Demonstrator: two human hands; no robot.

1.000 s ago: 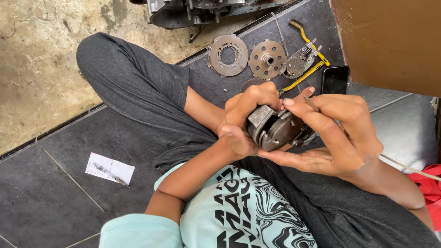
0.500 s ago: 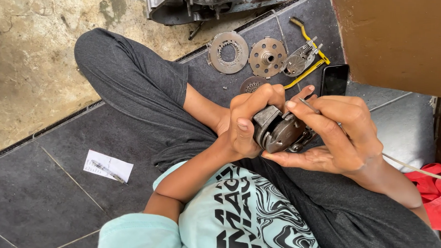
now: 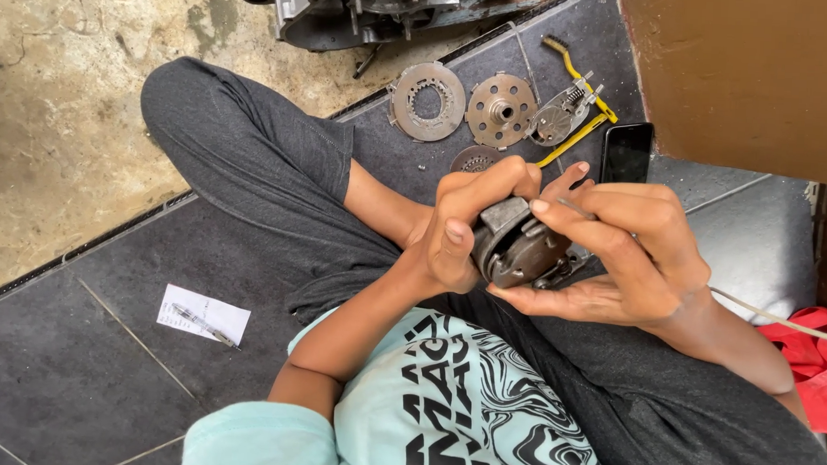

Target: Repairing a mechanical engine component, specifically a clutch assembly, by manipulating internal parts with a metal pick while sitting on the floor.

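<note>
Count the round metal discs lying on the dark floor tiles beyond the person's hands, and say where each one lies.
3. A ring-shaped disc lies leftmost, a holed disc with a hub right beside it, and a smaller disc peeks out behind the left hand. Others may be hidden.

left hand [image 3: 465, 227] curled in tight grip, right hand [image 3: 631, 256] cupped, fingers pinching

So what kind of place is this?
Probably a small repair spot on a tiled floor. An engine casing sits at the top, metal discs lie nearby, and both hands hold a greasy metal part.
</note>
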